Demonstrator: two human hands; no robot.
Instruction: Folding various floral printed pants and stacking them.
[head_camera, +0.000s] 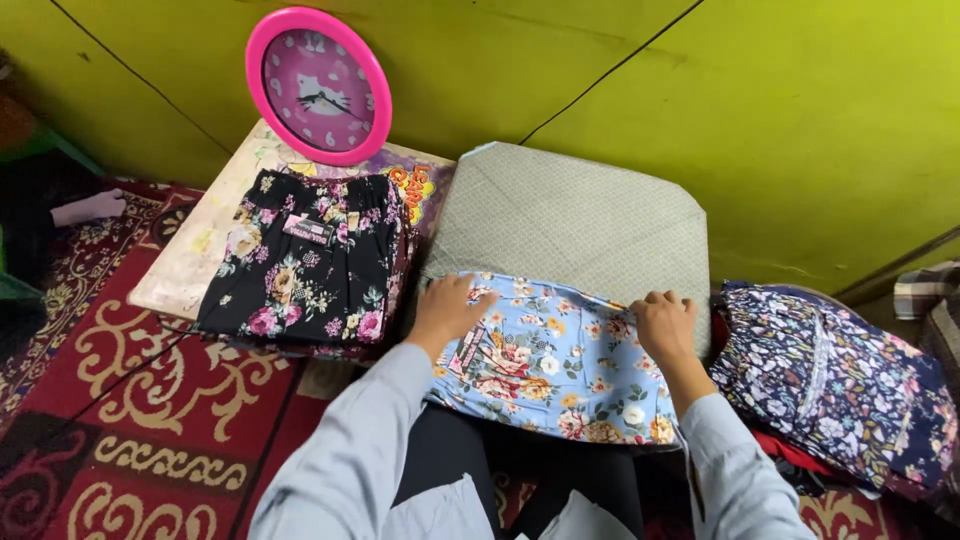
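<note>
A light blue floral garment (560, 365) lies folded across my lap and the near edge of a grey padded board (570, 215). My left hand (450, 308) presses flat on the garment's upper left corner, beside a small printed tag. At the upper right edge, my right hand (665, 322) rests with its fingers curled over the fabric. Both arms wear pale grey sleeves.
A folded black floral garment (305, 265) sits on a worn board (190, 260) at the left, below a pink round clock (318, 85) leaning on the yellow-green wall. A dark blue floral pile (835, 385) lies at the right. Red patterned carpet (150, 400) covers the floor. Another person's foot (90, 208) shows at far left.
</note>
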